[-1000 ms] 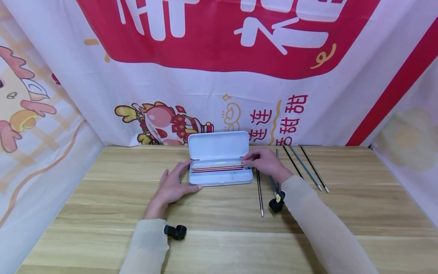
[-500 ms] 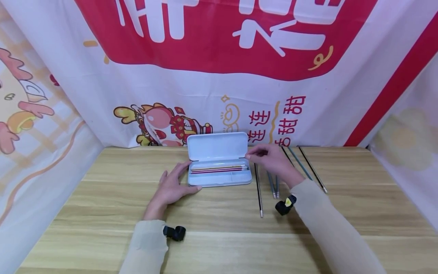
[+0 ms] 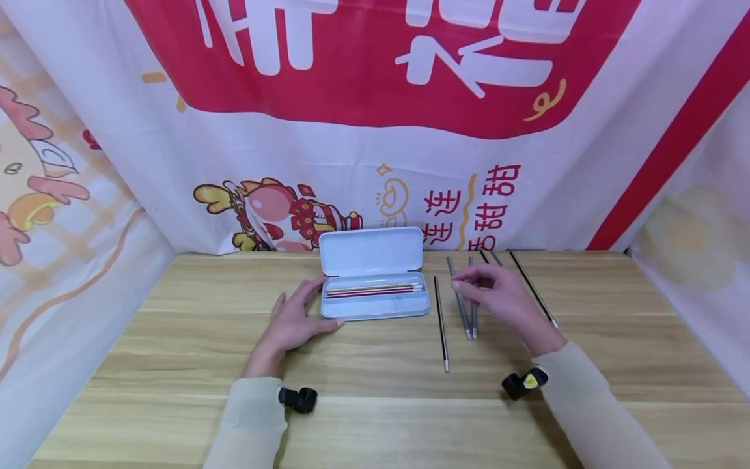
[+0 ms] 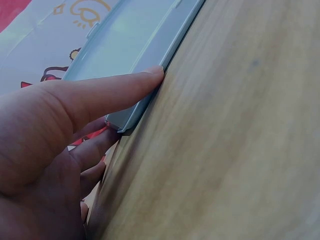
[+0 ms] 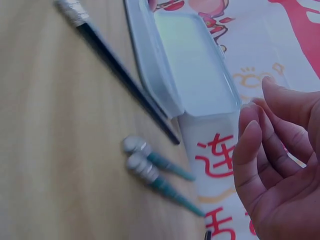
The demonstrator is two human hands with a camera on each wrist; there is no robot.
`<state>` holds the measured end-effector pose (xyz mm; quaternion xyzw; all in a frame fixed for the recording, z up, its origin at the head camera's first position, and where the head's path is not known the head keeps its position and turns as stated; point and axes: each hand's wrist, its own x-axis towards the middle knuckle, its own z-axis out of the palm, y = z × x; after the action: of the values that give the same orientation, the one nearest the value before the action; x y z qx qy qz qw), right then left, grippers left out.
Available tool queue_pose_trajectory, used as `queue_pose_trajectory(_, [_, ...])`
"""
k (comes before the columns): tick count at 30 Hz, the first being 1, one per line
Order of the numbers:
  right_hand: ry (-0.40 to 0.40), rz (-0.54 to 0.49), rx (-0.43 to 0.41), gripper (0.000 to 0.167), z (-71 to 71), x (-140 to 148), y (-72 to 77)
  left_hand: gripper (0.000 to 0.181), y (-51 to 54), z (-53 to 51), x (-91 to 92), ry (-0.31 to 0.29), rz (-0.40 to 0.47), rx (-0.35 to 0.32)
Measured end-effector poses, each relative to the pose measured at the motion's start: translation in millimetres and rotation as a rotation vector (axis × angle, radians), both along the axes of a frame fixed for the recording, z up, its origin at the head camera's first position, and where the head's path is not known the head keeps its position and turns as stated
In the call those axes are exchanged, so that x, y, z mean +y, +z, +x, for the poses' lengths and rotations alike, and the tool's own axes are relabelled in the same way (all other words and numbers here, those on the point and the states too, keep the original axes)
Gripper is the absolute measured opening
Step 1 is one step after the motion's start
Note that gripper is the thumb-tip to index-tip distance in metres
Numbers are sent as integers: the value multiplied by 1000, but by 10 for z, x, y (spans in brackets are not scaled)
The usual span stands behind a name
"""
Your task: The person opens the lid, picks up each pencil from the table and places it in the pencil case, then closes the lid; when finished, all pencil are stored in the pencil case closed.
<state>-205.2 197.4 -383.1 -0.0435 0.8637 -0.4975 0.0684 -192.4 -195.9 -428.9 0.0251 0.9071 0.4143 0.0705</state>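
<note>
Reaching over a pale wooden table [image 3: 363, 430], a person in cream sleeves [image 3: 603, 404] has both hands out in the head view. The left hand [image 3: 295, 319] sits at the near left corner of an open, pale-blue, hinged pencil case [image 3: 363, 307], whose lid stands up at the back. Several slim red and yellow pencils [image 3: 369, 291] lie in its long rear compartment. The right hand [image 3: 505, 293] is just above two slender blue-green pencils [image 3: 460, 306], to the right of the case, with nothing in its fingers. A slim black pencil [image 3: 441, 324] lies between that pair and the case; another glossy black pencil [image 3: 534, 290] is farther right. Behind hangs a white cloth printed in red [image 3: 363, 156].

Over at the left wrist, the thumb lies straight along the case's front edge, well apart from the other fingers, which rest against its end.

From the right wrist, the fingers are loosely curled, thumb near the forefinger, nothing between them. The blue-green pair's eraser ends lie close together, showing silvery ferrules.
</note>
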Motion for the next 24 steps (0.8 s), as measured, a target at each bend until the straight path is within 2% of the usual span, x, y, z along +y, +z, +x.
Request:
queue_pose_trajectory(10, [-68, 27, -19, 48, 279, 454, -193, 91, 10, 6, 10, -7, -15, -1])
queue_pose_trajectory(20, [-148, 112, -116, 51, 484, 981, -220, 91, 52, 0, 30, 11, -27, -22])
queue_pose_trajectory(24, [-169, 147, -123, 52, 542, 1205, -244, 91, 57, 4, 33, 16, -31, -26])
